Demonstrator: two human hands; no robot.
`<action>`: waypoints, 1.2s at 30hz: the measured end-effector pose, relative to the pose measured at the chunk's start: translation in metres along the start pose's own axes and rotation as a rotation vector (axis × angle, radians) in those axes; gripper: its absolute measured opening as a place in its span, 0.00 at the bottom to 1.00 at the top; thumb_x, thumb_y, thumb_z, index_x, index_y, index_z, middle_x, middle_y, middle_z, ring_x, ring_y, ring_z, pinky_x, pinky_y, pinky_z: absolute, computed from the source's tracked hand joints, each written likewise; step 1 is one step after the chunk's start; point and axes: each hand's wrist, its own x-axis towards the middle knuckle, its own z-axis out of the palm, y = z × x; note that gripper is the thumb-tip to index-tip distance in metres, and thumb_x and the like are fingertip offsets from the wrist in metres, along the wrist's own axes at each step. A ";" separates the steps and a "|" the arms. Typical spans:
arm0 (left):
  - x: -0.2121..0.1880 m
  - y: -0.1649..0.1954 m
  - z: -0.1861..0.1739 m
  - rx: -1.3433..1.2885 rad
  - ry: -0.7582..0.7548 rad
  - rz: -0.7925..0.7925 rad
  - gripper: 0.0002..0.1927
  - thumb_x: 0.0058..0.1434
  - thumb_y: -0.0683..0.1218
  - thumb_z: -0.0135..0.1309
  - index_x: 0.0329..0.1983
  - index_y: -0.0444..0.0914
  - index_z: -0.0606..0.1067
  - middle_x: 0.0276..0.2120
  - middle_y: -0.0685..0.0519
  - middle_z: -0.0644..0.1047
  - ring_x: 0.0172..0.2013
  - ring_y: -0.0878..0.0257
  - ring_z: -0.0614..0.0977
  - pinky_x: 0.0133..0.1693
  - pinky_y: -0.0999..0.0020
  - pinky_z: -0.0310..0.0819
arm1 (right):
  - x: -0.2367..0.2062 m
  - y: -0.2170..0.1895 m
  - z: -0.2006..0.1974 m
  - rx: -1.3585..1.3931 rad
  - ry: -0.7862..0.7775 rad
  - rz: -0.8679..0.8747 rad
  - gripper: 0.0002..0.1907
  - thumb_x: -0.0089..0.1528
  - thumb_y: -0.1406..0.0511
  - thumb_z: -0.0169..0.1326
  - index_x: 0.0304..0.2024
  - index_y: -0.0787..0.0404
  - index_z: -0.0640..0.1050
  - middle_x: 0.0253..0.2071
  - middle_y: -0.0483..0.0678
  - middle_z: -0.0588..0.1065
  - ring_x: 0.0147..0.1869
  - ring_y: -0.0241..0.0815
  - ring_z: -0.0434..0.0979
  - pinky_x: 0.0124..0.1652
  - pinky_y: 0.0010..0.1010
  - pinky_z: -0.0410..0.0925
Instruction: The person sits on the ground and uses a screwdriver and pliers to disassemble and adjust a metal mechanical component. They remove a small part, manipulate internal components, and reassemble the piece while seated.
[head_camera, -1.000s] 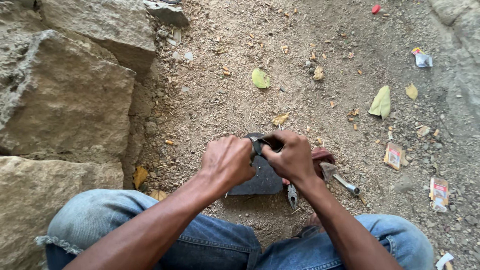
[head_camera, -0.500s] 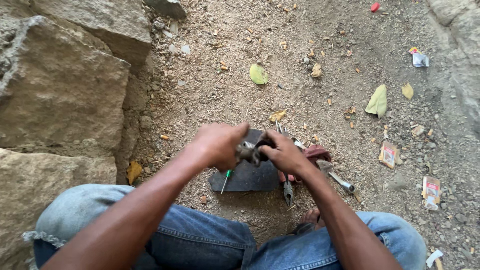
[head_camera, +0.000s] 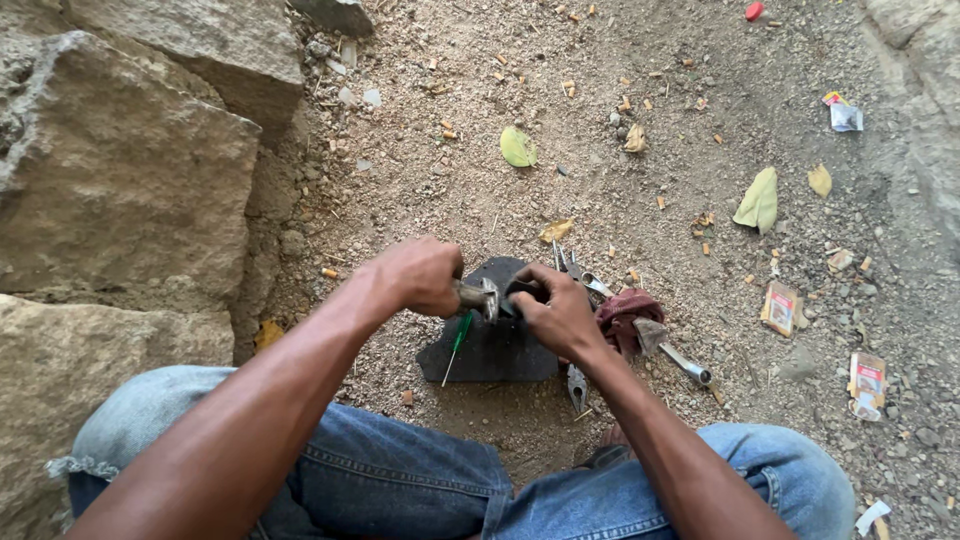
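Bare, gritty ground strewn with dry leaves and scraps of wrapper lies beside large rough stone blocks (head_camera: 120, 190), and a dark flat slab (head_camera: 490, 350) rests on the dirt between the person's denim-clad knees. Above the slab, the left hand (head_camera: 420, 275) is closed around one end of a small metal part (head_camera: 480, 297), while the right hand (head_camera: 555, 310) curls its fingers over the other end, both forearms reaching forward and converging. A green-handled screwdriver (head_camera: 457, 338) lies on the slab just below the part, with pliers (head_camera: 577, 380), a maroon rag (head_camera: 625, 312) and a metal wrench (head_camera: 685, 362) beside the right wrist.
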 end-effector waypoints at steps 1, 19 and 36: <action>0.005 -0.002 0.005 0.019 -0.012 0.001 0.10 0.60 0.44 0.50 0.34 0.34 0.80 0.25 0.48 0.78 0.22 0.60 0.74 0.24 0.60 0.70 | 0.000 -0.001 0.004 -0.025 -0.022 -0.004 0.09 0.59 0.61 0.54 0.37 0.58 0.80 0.33 0.49 0.81 0.36 0.40 0.80 0.39 0.36 0.75; 0.002 0.028 0.027 0.296 -0.057 -0.001 0.35 0.64 0.77 0.42 0.27 0.42 0.71 0.20 0.60 0.67 0.19 0.68 0.67 0.21 0.68 0.65 | -0.006 0.004 0.014 -0.203 0.063 0.146 0.10 0.64 0.60 0.56 0.43 0.58 0.80 0.35 0.49 0.82 0.25 0.45 0.78 0.25 0.35 0.72; 0.014 0.026 0.039 0.347 -0.034 0.029 0.33 0.68 0.73 0.42 0.24 0.42 0.69 0.19 0.60 0.66 0.17 0.69 0.63 0.19 0.68 0.62 | -0.023 0.018 0.036 -0.306 0.222 -0.253 0.08 0.62 0.66 0.61 0.29 0.61 0.78 0.23 0.49 0.77 0.21 0.38 0.73 0.20 0.33 0.68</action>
